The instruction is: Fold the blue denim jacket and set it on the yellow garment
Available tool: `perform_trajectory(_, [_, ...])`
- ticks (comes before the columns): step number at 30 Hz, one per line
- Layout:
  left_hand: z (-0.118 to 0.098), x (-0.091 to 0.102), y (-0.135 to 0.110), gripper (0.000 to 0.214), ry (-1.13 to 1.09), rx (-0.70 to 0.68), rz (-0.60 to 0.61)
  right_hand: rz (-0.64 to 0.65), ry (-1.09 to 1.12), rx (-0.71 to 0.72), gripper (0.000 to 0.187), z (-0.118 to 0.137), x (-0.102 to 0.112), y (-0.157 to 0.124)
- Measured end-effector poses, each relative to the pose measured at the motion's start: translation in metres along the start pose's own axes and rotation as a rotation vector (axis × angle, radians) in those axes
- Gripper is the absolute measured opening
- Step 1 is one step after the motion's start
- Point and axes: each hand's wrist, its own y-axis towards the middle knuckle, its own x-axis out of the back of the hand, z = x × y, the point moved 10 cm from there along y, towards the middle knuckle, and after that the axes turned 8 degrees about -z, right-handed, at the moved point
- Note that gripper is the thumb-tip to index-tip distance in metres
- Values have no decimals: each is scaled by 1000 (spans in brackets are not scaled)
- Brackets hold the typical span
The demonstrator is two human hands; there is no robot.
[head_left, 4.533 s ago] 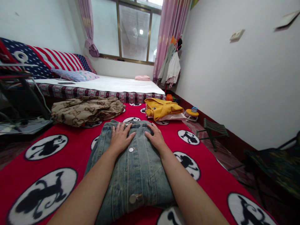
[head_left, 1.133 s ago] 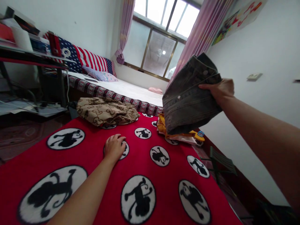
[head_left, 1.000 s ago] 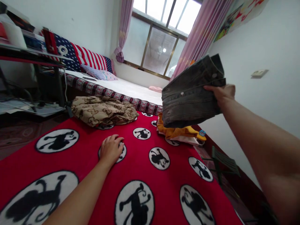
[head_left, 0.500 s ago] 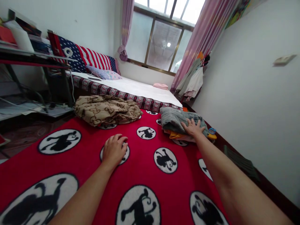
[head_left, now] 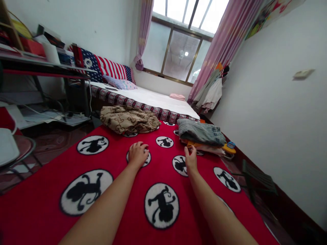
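My left hand rests on the red blanket, its fingers apart and slightly bent over one of the white circles with a black monkey figure. Just in front of the folded clothes, my right hand has its thumb and fingers apart, holding nothing I can see. The pile has grey-blue jeans on top, with yellow and pale cloth beneath. Whether my right fingertips touch the yellow cloth I cannot tell. Beyond my left hand lies a crumpled brown patterned cloth.
Behind the blanket stands a bed with a white top. A cluttered desk is at the left, and a chair stands below it. Along the right side are a dark folding stool and a yellow object beside the pile.
My right hand has come off the top of the jeans and moved left and down toward the blanket. The left hand stays on the blanket, while the view has shifted.
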Motion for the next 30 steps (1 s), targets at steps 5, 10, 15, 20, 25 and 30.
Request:
perform_trajectory(5, [3,2,0,27,-44,10,18,127,534,-172,59,25,-41,-72])
perform_trajectory(10, [7,-1,1,31,-84,57,-11,150,723,-101,50,43,-40,-101])
perform_trajectory(15, [37,36,25,42,-89,162,-296,186,845,-192,47,38,-36,-102])
perform_trajectory(20, [101,80,83,49,50,286,-354,226,853,-224,45,42,-41,-104])
perform_trajectory(25, [151,75,133,86,75,415,-174,266,813,-215,44,45,-52,-106])
perform_trajectory(30, [167,57,150,78,138,374,-73,260,745,-174,39,44,-57,-105])
